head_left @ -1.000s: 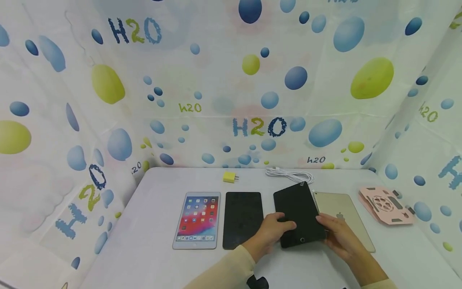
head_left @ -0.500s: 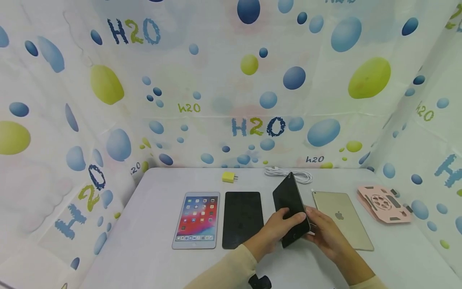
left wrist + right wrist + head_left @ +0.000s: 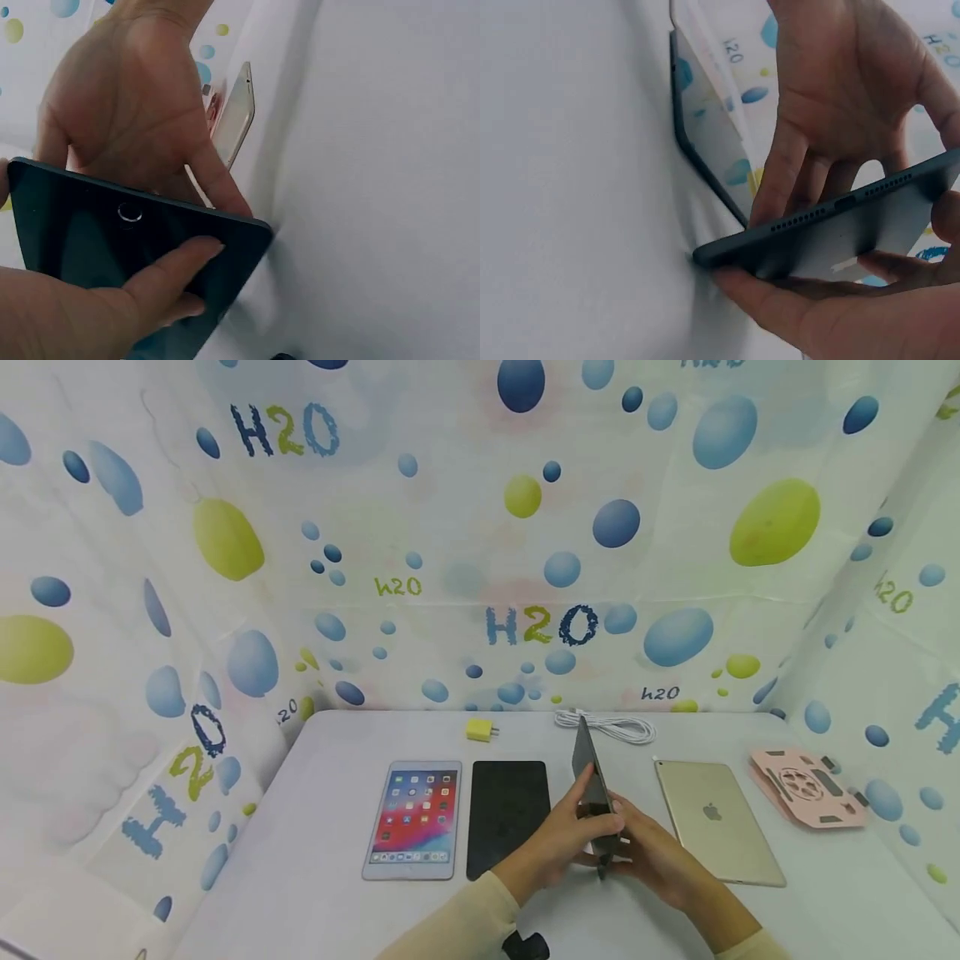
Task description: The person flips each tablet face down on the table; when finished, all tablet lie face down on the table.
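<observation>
A dark tablet (image 3: 582,752) stands steeply tilted, nearly edge-on in the head view, between my two hands. With the thumb over its black front, my left hand (image 3: 555,839) grips the lower left side; the round home button (image 3: 130,212) shows in the left wrist view. My right hand (image 3: 656,856) holds it from the other side, fingers along the back and lower edge. Speaker holes and a port slot on that edge (image 3: 844,202) show in the right wrist view, above the grey back (image 3: 825,259). The right fingers are partly hidden behind the tablet in the head view.
Left of my hands lie a white tablet (image 3: 412,820) with its screen lit and a black tablet (image 3: 506,814). A gold tablet (image 3: 718,827), back up, and a pink stand (image 3: 806,789) are on the right. Behind are a yellow charger plug (image 3: 478,730) and a coiled white cable (image 3: 611,727).
The held tablet has turned from showing its black front to nearly edge-on and shifted left. My right hand has moved left with it, uncovering the gold tablet.
</observation>
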A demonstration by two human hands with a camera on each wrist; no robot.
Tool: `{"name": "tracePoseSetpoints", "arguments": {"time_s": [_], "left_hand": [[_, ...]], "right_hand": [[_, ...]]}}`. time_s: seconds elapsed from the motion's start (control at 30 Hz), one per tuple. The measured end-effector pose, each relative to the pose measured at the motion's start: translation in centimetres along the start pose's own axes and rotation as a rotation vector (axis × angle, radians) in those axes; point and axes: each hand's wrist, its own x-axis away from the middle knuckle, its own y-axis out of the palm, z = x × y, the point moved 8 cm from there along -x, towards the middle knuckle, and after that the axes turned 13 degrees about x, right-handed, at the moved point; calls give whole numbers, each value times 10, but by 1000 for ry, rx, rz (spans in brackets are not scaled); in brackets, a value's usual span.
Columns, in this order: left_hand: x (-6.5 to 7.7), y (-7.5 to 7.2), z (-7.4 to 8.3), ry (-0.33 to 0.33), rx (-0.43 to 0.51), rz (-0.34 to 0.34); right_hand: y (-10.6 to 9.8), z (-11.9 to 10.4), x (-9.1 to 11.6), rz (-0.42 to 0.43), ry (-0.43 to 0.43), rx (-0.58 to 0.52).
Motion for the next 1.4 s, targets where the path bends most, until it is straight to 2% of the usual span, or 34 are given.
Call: {"name": "tracePoseSetpoints", "arguments": {"time_s": [0.13,0.33,0.5,0.67,0.8,0.93,1.07,1.13,1.23,1.4], "left_hand": [[1,-1,1,45,65,-13],[3,-4,3,121,171,-23],[5,-6,7,183,307,-49],[9,-7,11,196,428,-121],[11,-8,16,176,457,-134],[10,-13,21,152,404,-138],[11,-22,26,140,232,-133],[10,-29,28,128,130,-108],[8,-38,26,101,27,-54],[2,-45,17,69,-47,-4]], "right_hand": [[2,-3,-1,27,11,56],[-1,-6,-2,114,33,133],[-13,-4,1,245,23,164],[-36,6,8,389,49,154],[-50,11,10,418,57,131],[-58,13,12,419,68,112],[-65,13,16,392,65,109],[-69,13,19,392,70,110],[-76,13,22,401,73,137],[-83,9,21,414,66,210]]}}
